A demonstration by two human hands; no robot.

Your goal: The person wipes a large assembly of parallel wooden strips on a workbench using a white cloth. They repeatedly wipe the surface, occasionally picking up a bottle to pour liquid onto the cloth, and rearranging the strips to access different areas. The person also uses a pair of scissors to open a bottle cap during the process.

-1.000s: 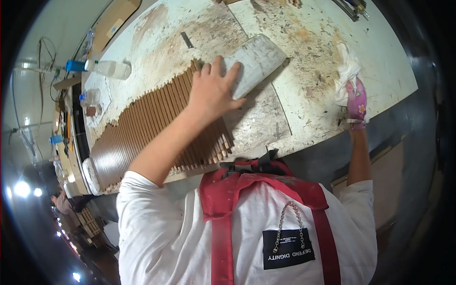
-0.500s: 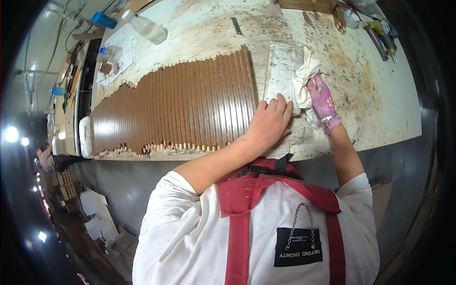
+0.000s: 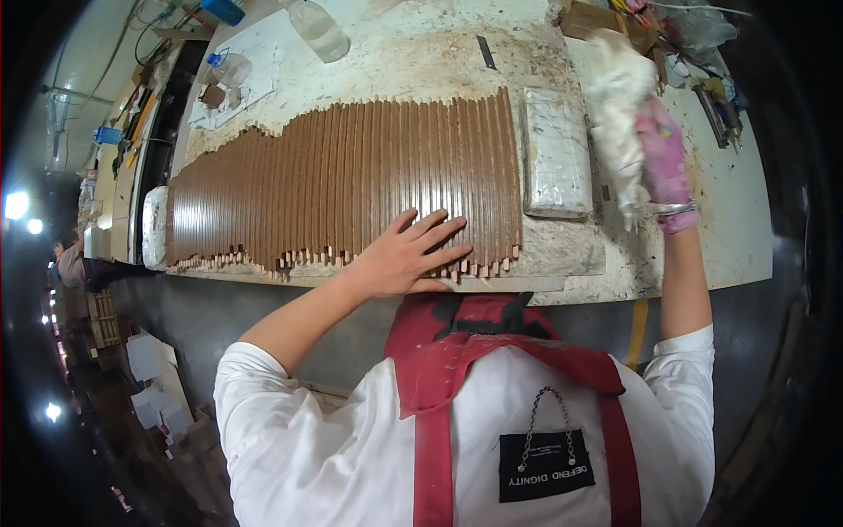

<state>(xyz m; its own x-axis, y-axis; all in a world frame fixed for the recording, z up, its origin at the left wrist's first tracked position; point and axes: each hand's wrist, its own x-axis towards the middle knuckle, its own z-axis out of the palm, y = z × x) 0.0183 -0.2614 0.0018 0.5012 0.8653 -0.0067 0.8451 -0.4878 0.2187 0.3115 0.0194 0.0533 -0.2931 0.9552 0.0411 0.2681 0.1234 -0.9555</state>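
Observation:
My bare left hand (image 3: 415, 255) lies with fingers spread over the near right part of a row of brown-coated wooden rods (image 3: 334, 176). The rods rest side by side, their pale ends showing along the near and far edges. My right hand (image 3: 665, 162), in a pink patterned glove, grips a crumpled white cloth (image 3: 619, 110) that hangs above the table, blurred by motion. Between the rods and the cloth sits a block wrapped in clear tape (image 3: 558, 154). A second wrapped block (image 3: 155, 227) stands at the row's left end.
The stained table (image 3: 492, 75) has its near edge close to my body. At the back are a clear bottle (image 3: 318, 33), a dark flat strip (image 3: 486, 53) and a cardboard box (image 3: 606, 25). Metal tools (image 3: 718, 114) lie far right; a lying bottle (image 3: 230, 68) is far left.
My left hand has left the wrapped block and moved left onto the rods. My right hand has carried the cloth away from the block, to the right. The whole view has shifted slightly.

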